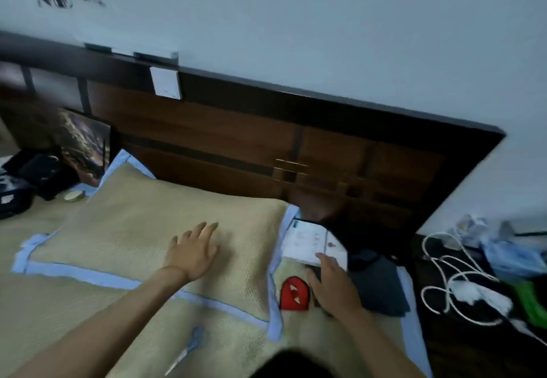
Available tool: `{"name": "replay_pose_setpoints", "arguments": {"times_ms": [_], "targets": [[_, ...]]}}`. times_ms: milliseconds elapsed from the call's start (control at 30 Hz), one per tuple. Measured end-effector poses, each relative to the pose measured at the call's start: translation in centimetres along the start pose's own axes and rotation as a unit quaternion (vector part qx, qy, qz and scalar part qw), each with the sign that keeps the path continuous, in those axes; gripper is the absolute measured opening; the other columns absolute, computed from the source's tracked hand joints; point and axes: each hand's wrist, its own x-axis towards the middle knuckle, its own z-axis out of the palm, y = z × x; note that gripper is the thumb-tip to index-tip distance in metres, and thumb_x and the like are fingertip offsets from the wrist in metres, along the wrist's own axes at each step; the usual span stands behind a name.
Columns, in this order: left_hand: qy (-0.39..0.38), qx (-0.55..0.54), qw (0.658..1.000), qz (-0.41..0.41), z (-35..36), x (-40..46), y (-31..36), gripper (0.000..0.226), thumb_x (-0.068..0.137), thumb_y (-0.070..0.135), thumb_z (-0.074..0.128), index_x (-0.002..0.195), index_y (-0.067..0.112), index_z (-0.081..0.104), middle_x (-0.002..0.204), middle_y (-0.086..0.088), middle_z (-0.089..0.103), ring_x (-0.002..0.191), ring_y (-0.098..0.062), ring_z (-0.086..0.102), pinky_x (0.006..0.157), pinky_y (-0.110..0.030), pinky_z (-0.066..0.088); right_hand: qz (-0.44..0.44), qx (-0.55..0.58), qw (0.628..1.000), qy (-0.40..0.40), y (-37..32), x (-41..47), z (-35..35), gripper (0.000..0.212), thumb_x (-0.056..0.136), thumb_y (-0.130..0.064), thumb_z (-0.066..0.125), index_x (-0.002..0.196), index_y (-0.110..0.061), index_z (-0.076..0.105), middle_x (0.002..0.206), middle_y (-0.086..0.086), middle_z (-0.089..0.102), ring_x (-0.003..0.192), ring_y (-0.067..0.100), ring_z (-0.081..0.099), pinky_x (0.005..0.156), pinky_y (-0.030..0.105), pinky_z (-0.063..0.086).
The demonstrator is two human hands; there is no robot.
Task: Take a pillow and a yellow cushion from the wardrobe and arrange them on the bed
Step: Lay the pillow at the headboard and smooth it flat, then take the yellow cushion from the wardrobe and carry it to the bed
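Note:
A pillow (pixel 124 229) in a woven straw-coloured cover with a pale blue border lies flat on the bed (pixel 59 312), its long side toward the dark wooden headboard (pixel 266 146). My left hand (pixel 192 251) rests palm down on the pillow's right half, fingers spread. My right hand (pixel 334 286) lies to the right of the pillow, fingers touching a white book or booklet (pixel 310 238) and a dark object under it; whether it grips anything is unclear. No yellow cushion is in view.
A red object with white marks (pixel 294 293) lies between the pillow and my right hand. Dark folded cloth (pixel 379 286) sits beside it. White cables (pixel 453 277) and clutter cover the bedside table at right. Dark bags and a picture (pixel 85 143) crowd the left.

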Motion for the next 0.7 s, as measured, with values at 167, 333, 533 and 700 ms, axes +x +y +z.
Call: {"name": "replay_pose_setpoints", "arguments": {"times_ms": [167,333,533,700], "targets": [[0.028,0.030,0.988,0.149,0.4,-3.8,17.0,0.056,0.099,0.049,0.037,0.152,0.033,0.026,0.159,0.002,0.030,0.135,-0.030,0.042,0.107,-0.047,0.035,0.063,-0.003,0.993,0.097,9.1,-10.8,-9.8,0.045,0.100,-0.039,0.052,0.141,-0.021,0.044,0.140,0.004,0.048,0.125,0.026,0.051,0.098,0.038,0.045],[0.016,-0.019,0.940,0.342,3.6,-8.2,36.1,0.056,0.099,0.047,0.042,0.151,0.033,0.028,0.157,0.001,0.033,0.130,-0.032,0.046,0.101,-0.051,0.040,0.199,-0.029,0.965,0.170,19.2,-25.5,-17.7,0.038,0.096,-0.038,0.055,0.131,-0.023,0.048,0.132,0.001,0.053,0.121,0.025,0.053,0.095,0.037,0.046],[-0.009,-0.065,0.810,0.582,9.0,-22.0,55.7,0.054,0.094,0.045,0.052,0.145,0.033,0.039,0.150,0.000,0.043,0.128,-0.031,0.050,0.096,-0.052,0.045,0.383,-0.066,0.891,0.235,26.3,-45.9,-23.2,0.045,0.097,-0.037,0.055,0.138,-0.023,0.043,0.134,0.003,0.050,0.120,0.024,0.052,0.096,0.043,0.049],[-0.022,-0.046,0.688,0.724,8.3,-33.6,67.1,0.050,0.094,0.046,0.052,0.141,0.046,0.033,0.148,0.003,0.045,0.120,-0.032,0.056,0.088,-0.052,0.051,0.463,-0.085,0.824,0.315,28.2,-61.2,-28.5,0.041,0.095,-0.037,0.058,0.131,-0.020,0.049,0.130,0.006,0.054,0.117,0.029,0.055,0.090,0.041,0.048]]}}
